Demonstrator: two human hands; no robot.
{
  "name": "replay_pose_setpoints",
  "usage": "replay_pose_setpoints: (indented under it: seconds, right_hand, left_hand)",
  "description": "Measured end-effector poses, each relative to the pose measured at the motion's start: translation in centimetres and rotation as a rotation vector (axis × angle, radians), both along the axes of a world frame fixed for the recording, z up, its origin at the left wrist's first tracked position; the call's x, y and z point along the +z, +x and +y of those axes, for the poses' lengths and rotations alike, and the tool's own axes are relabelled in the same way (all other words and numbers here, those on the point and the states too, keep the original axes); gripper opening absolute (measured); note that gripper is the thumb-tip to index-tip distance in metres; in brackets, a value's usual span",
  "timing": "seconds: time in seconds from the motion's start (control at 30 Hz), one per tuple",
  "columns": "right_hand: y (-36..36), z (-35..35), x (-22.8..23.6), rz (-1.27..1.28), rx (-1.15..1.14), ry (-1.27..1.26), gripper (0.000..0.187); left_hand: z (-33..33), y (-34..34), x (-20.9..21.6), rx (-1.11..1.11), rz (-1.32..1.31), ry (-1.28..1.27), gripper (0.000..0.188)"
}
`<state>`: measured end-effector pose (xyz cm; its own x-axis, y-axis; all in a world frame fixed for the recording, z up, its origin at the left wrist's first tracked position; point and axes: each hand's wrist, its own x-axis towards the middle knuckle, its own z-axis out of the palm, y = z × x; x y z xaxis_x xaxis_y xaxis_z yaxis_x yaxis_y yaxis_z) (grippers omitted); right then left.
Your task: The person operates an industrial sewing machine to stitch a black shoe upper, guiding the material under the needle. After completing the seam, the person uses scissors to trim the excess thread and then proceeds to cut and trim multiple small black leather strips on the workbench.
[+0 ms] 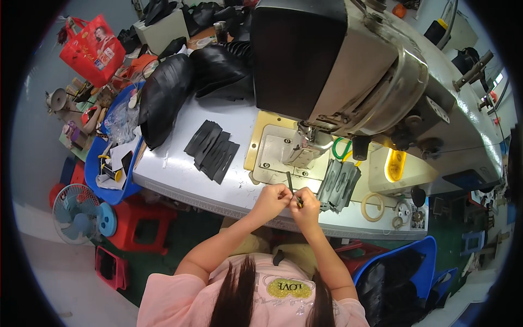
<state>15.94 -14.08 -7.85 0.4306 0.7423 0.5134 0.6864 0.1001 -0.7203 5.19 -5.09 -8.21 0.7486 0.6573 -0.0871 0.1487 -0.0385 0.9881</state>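
Observation:
My left hand (272,201) is closed, its fingertips pinched at a narrow black strip (290,179) that points up toward the machine bed. Close beside it, my right hand (306,209) is closed round a small black-and-yellow tool (299,202); its exact kind is mostly hidden by the fingers. Both hands are over the front edge of the table, just before the sewing machine's needle plate (272,173). A fanned stack of black pieces (213,151) lies left of the plate. Another stack of dark pieces (338,185) is right of it, near my right hand.
The sewing machine (354,71) looms over the table (180,174). Green-and-yellow-handled scissors (343,150) lie behind the right stack, a tape ring (372,207) further right. Black bags (166,101) stand at left. Blue bins (101,169) flank the table; a fan (79,215) stands at left.

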Motion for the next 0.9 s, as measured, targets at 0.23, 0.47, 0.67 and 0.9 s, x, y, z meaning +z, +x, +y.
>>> replay_pose_setpoints:
  seconds: [0.23,0.47,0.67,0.9]
  right_hand:
    - [0.8,-0.3,0.7,0.125,0.099,-0.038,0.010]
    - [0.9,-0.5,0.8,0.098,0.073,-0.046,0.011]
    - [0.5,-0.4,0.2,0.053,0.021,0.012,0.015]
    - [0.8,-0.9,-0.4,0.070,-0.010,0.050,0.012]
  left_hand:
    - [0.2,0.1,1.8,0.024,-0.027,-0.040,0.010]
    - [-0.1,0.5,1.5,-0.005,0.022,0.053,0.007]
    - [-0.3,0.8,1.1,0.016,0.040,0.013,0.006]
    - [-0.3,1.2,0.1,0.022,0.031,0.112,0.009]
